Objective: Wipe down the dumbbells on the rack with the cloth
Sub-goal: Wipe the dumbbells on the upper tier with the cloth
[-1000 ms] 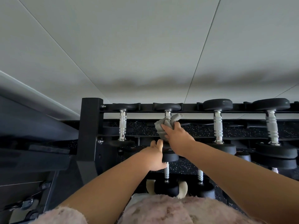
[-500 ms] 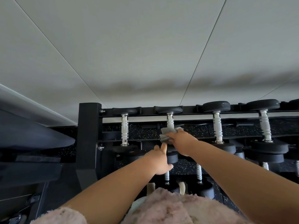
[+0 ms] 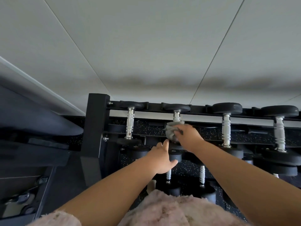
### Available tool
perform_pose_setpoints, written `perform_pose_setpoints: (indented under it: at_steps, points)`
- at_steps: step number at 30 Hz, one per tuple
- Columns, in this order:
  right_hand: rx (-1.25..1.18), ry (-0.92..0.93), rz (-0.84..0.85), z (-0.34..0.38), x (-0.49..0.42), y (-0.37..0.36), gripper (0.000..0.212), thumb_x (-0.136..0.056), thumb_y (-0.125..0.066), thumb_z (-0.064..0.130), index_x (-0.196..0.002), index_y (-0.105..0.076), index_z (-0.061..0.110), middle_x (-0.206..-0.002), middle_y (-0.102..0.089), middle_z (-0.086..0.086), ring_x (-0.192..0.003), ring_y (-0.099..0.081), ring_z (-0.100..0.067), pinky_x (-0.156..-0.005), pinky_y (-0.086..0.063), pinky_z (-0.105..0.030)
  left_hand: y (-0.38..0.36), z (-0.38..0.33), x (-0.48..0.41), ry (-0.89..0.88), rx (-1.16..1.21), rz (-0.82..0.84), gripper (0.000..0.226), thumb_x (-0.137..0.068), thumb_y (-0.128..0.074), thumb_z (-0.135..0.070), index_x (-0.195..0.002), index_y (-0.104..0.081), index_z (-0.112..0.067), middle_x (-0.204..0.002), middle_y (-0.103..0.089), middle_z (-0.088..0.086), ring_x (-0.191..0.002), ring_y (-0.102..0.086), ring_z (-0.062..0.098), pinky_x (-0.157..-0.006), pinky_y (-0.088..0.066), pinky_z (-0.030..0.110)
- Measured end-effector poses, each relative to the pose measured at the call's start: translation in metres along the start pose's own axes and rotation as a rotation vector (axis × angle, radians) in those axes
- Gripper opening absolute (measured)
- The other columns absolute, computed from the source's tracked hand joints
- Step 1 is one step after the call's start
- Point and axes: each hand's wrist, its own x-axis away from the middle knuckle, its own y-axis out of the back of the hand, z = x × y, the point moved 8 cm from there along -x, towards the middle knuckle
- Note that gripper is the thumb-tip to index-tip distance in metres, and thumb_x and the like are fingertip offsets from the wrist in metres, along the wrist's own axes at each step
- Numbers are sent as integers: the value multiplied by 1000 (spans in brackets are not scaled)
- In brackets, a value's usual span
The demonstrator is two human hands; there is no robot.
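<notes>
A black rack (image 3: 94,128) holds a top row of dumbbells with chrome handles and black heads. My right hand (image 3: 189,136) grips a bunched grey cloth (image 3: 171,132) around the handle of the second dumbbell (image 3: 177,109) from the left; only the handle's top shows above the cloth. My left hand (image 3: 162,158) holds that dumbbell's near black head (image 3: 175,156), fingers along its left side and thumb under it. Other top-row dumbbells sit to the left (image 3: 130,123) and right (image 3: 226,126).
A fourth dumbbell (image 3: 279,131) stands at the far right of the top row. Lower tiers hold smaller dumbbells (image 3: 202,176) over speckled black flooring. A pale wall rises behind the rack. Dark gym equipment (image 3: 35,128) sits to the left. My fuzzy pink top (image 3: 171,211) fills the bottom.
My right hand slid the cloth down the handle toward me, then back up a little. My left hand stayed on the near head.
</notes>
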Motion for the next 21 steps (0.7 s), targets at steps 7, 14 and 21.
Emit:
perform_pose_setpoints:
  at_steps: [7,14,21]
  points:
    - [-177,-33,32,-15,1,8,25,-109,-43,36,-130,-46,23,-100,-65,-4,-81,-65,-18,-64,-50,-29,-7,-15,8,233,196,-119,99,-100,-32,-77,-169,7,-17,-176,-10,10,-159,-20,33,-126,-29,51]
    - [-467,-301,-135,-35,-38,22,41,-111,-36,35,-137,-48,6,-118,-58,-14,-99,-56,-28,-83,-41,-34,6,-29,-1,465,273,-170,98,-97,-44,-77,-164,-19,-10,-166,-34,10,-150,-36,34,-116,-34,58]
    - [-207,-151,148,-50,-13,-12,35,-105,-50,41,-121,-58,11,-106,-65,-8,-90,-58,-22,-81,-49,-36,-8,-33,-11,457,310,-253,96,-93,-54,-77,-153,-26,-7,-158,-35,13,-147,-35,35,-116,-37,48]
